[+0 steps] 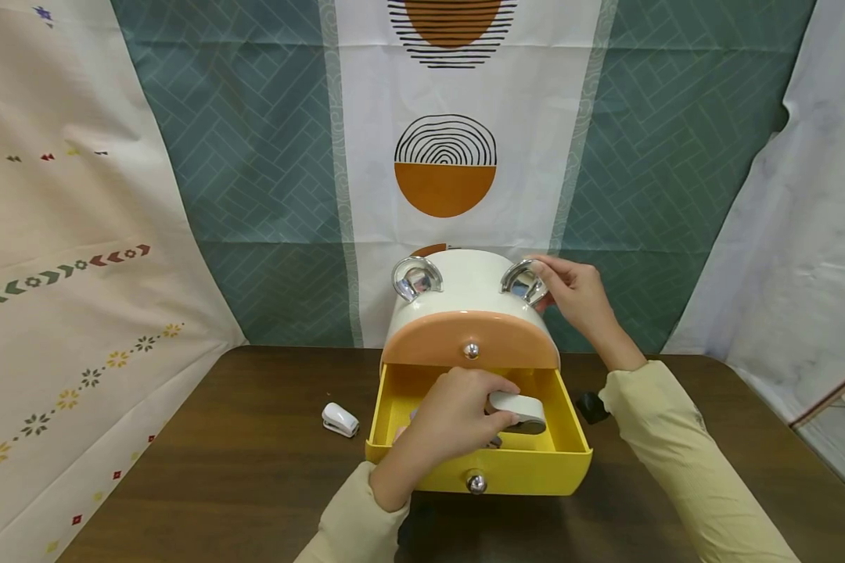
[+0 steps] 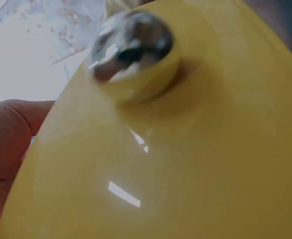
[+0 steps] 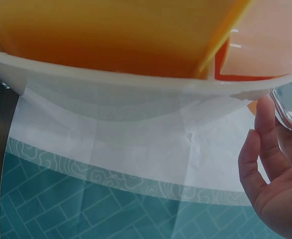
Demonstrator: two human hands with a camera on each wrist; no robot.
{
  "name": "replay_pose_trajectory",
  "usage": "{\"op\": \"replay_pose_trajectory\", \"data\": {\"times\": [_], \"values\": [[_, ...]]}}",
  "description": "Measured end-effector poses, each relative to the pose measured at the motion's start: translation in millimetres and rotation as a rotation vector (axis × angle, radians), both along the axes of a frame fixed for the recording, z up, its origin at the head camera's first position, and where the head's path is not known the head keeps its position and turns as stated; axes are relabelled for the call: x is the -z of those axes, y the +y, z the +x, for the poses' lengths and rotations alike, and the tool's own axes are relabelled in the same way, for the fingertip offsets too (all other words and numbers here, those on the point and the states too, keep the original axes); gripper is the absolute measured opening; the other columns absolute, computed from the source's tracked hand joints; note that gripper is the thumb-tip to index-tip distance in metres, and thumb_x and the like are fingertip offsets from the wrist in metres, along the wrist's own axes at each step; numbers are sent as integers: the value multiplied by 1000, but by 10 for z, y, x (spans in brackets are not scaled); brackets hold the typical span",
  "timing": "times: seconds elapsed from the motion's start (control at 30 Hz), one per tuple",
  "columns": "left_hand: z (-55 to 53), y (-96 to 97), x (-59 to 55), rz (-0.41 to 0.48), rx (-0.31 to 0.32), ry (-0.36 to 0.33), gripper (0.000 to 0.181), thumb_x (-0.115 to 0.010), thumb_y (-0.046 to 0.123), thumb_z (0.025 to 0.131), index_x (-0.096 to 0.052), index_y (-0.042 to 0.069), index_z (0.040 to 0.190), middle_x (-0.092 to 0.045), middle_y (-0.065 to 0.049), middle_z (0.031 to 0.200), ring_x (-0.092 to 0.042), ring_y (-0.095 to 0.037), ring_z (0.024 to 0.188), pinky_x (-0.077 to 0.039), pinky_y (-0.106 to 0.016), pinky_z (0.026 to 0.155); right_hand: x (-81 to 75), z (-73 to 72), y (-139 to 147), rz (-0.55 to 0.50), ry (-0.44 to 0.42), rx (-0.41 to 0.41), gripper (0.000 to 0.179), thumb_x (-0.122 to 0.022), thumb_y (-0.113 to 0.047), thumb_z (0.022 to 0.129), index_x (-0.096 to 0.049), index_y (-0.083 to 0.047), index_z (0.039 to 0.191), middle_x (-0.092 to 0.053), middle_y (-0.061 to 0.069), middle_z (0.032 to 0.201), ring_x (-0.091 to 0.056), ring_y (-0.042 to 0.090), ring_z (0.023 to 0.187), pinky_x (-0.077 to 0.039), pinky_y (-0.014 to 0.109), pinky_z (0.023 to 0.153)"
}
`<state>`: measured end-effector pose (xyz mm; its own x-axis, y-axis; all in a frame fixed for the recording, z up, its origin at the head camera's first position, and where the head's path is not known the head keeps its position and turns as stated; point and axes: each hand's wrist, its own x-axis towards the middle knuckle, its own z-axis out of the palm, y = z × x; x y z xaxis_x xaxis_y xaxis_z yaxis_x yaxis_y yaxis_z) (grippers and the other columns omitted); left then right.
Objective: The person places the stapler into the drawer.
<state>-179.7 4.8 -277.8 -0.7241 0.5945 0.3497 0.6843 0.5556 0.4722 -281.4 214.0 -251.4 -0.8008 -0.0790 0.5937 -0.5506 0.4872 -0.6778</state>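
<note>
A white box shaped like a rounded animal head (image 1: 473, 274) stands on the table, with its yellow lower drawer (image 1: 570, 461) pulled out. Over that drawer my left hand (image 1: 458, 410) pinches a white-and-grey object with a rounded end (image 1: 523, 408) between thumb and fingers; its exact kind is unclear. Part of this hand (image 2: 9, 139) shows beyond the yellow drawer front (image 2: 150, 169) in the left wrist view. My right hand (image 1: 577, 293) grips the shiny silver right ear (image 1: 524, 281) on the box top. The right wrist view shows that hand (image 3: 280, 174) at the ear.
A small white stapler-like item (image 1: 340, 420) lies on the dark wooden table (image 1: 253, 453) left of the box. A black object (image 1: 591, 407) sits to the right of the drawer. Above the drawer is a closed orange drawer (image 1: 429, 340). Patterned cloth (image 1: 260, 172) hangs behind.
</note>
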Motion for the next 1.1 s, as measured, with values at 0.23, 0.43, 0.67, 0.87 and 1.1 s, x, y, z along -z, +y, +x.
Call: {"op": "replay_pose_trajectory", "data": {"times": [0.23,0.43,0.67,0.87,1.1], "values": [[-16,190,52,-58,-59,32,21,-71,20,78,-71,12,97,-66,8,82,-48,-2,58,-36,-14,54,0,6,9,9,5,10,36,-52,-28,92,-60,-5,119,-60,4,73,-59,10,49,-49,21,54],[-22,297,85,-94,-85,-20,21,-71,19,77,-72,13,98,-67,8,83,-49,-3,60,-37,-14,54,-11,8,-1,8,8,8,37,-51,-29,93,-60,-6,120,-58,15,74,-59,9,50,-49,21,53],[-23,359,113,-189,-87,-69,10,-72,17,76,-73,16,86,-62,10,68,-46,-6,53,-34,-16,48,-16,11,-3,6,11,8,36,-52,-28,92,-60,-5,119,-59,7,73,-59,9,49,-49,21,53],[-23,342,130,-148,-77,-71,9,-68,11,77,-67,14,68,-38,7,49,-35,-7,45,-26,-18,44,-10,4,-9,3,9,10,36,-52,-28,92,-60,-5,119,-59,5,72,-59,9,49,-50,23,54],[-11,184,73,-142,-111,-37,22,-72,18,76,-73,14,97,-69,7,90,-61,-9,85,-47,-21,73,5,-4,-15,0,1,11,37,-52,-29,92,-61,-5,119,-60,13,76,-59,10,49,-50,24,55]]}}
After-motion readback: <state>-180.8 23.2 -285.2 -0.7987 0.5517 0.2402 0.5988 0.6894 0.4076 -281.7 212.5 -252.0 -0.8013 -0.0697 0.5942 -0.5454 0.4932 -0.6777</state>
